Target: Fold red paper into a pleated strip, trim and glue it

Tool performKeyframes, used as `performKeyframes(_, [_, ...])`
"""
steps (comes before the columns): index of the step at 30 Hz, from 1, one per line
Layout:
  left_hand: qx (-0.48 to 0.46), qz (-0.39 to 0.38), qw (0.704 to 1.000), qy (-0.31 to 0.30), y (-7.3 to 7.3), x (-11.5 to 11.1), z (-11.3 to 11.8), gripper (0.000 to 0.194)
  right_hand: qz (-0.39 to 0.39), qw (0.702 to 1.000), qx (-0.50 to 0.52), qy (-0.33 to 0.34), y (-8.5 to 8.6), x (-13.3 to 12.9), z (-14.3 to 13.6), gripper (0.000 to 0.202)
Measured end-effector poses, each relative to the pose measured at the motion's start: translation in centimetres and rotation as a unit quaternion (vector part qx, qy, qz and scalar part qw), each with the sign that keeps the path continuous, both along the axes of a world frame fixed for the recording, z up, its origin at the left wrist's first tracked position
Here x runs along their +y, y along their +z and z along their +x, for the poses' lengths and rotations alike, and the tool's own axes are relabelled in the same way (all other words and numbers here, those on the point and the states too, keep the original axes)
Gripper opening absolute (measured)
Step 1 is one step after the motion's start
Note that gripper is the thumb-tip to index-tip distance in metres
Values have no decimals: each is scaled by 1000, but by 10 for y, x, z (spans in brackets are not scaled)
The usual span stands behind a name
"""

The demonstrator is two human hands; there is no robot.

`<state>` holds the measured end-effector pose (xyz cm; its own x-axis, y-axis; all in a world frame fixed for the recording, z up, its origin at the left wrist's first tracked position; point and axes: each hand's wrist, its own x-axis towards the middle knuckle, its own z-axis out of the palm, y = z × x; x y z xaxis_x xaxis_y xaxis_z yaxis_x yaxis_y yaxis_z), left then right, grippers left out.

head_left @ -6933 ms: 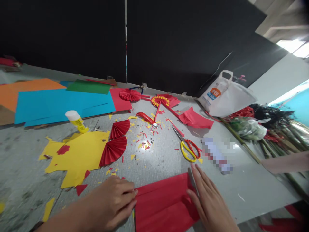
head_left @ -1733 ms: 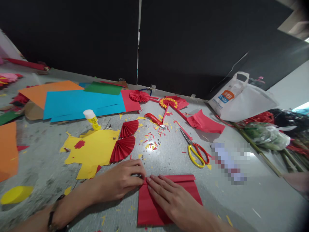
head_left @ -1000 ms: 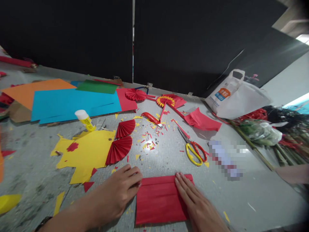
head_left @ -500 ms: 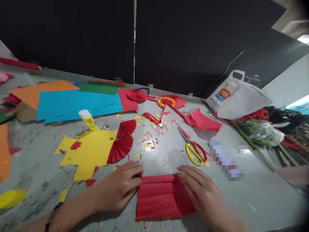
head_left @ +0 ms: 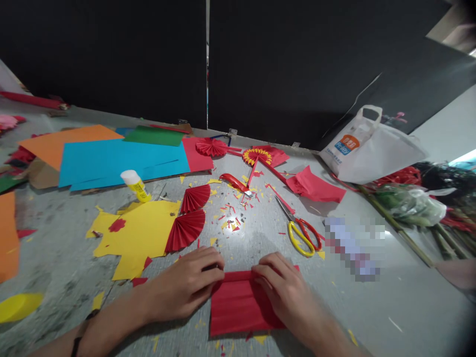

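Observation:
A sheet of red paper (head_left: 241, 307) lies on the table in front of me, with a narrow fold running along its far edge. My left hand (head_left: 191, 280) pinches the fold at its left end, fingers curled. My right hand (head_left: 280, 287) has its bent fingers pressed on the fold right of the middle; its thumb is mostly hidden. Left of the paper, two pleated red paper fans (head_left: 186, 230) touch a cut yellow paper shape (head_left: 143, 228). Scissors with one yellow and one red handle (head_left: 301, 238) lie beyond my right hand.
A glue stick (head_left: 136, 186) stands tilted by the yellow paper. Farther back are a red-handled cutter (head_left: 234, 182), a red and yellow paper rosette (head_left: 257, 156) and blue sheets (head_left: 122, 161). A white bag (head_left: 366, 146) and wrapped stems (head_left: 409, 206) are at right. Paper scraps litter the table.
My right hand has slid left along the fold, from the paper's right end toward the middle, uncovering its far right corner. My left hand stays at the left end.

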<state>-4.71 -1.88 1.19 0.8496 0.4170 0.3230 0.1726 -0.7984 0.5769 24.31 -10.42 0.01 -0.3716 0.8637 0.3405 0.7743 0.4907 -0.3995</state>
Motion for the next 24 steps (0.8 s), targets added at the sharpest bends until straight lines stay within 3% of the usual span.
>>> performKeyframes(6, [-31, -48, 998, -20, 2, 2, 0, 22, 48, 999, 9, -11, -8, -2, -6, 27])
performKeyframes(16, [-44, -126, 989, -69, 3, 8, -4, 24, 66, 997, 32, -7, -6, -4, -11, 30])
performKeyframes(24, [-25, -120, 987, -100, 1, 14, -5, 23, 65, 997, 38, 34, -5, -8, -9, 27])
